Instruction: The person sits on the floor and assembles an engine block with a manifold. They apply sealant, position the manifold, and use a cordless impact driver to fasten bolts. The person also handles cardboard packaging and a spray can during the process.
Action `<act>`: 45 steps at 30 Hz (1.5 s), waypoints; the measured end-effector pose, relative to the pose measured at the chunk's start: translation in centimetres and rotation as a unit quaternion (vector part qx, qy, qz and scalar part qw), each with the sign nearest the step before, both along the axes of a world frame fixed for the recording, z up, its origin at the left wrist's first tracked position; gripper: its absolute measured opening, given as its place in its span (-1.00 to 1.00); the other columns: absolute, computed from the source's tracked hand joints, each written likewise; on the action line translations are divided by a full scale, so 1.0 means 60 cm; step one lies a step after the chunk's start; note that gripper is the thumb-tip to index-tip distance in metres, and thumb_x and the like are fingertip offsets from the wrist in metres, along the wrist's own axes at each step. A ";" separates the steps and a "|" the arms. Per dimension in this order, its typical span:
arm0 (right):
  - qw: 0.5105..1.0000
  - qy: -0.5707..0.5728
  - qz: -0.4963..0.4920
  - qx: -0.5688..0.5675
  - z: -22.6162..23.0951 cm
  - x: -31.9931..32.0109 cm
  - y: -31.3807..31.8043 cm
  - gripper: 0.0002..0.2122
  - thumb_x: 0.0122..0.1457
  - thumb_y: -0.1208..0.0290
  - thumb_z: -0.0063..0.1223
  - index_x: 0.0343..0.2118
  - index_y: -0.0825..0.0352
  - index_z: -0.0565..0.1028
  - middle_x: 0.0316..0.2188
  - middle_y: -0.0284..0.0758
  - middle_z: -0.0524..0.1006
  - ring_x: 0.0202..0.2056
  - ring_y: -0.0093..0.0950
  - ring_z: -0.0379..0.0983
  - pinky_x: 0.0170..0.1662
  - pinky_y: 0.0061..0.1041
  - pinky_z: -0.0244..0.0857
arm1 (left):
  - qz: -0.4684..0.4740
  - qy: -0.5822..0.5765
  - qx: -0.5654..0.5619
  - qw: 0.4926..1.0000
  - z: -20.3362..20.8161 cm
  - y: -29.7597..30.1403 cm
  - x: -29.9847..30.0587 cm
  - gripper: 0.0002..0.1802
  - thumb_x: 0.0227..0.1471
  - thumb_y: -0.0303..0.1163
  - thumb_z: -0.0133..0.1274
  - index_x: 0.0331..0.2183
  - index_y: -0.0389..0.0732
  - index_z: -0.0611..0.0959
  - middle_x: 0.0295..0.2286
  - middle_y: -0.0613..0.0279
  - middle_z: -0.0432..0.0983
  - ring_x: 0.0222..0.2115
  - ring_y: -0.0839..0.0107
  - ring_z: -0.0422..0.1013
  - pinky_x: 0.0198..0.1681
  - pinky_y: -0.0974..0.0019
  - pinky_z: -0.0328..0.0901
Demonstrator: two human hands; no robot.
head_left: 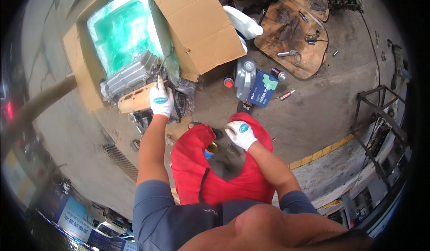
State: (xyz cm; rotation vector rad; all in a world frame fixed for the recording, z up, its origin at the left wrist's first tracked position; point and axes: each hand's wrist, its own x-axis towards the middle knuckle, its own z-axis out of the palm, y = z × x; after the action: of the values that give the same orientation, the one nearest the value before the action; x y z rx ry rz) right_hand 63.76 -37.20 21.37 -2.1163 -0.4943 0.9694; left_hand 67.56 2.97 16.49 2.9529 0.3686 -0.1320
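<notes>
My left hand, in a white glove, reaches to a tan curved plate-like part and touches or hovers at its right end. Its fingers are stretched and apart. Behind that part, a grey ribbed metal engine cover leans on the near edge of an opened cardboard box. Clear plastic wrap lies beside my fingers. My right hand, also gloved, rests on my right knee over red trousers; its fingers are loosely bent and nothing shows in them.
White foam with green lining fills the box. Ahead stand a grey jug, a blue box, a red-capped can and a small tube. Tools lie on stained cardboard. A black metal frame stands right.
</notes>
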 end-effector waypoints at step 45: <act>0.759 0.400 -0.473 -0.202 0.149 -0.592 -0.803 -0.48 0.32 -0.06 0.11 0.10 0.31 0.65 0.10 -0.04 0.66 0.10 -0.04 0.60 0.13 -0.18 0.45 | 0.121 0.568 -0.034 0.813 0.329 -0.433 -0.089 -0.32 0.18 0.01 0.09 0.21 -0.19 0.59 0.09 -0.21 0.61 0.14 -0.09 0.53 0.21 0.02 0.41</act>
State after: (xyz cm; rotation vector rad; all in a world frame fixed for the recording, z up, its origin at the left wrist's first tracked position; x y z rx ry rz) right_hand 28.23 -85.37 30.31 -1.6437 1.2029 1.2322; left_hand 62.24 -22.99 36.24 2.3382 0.8118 -1.8175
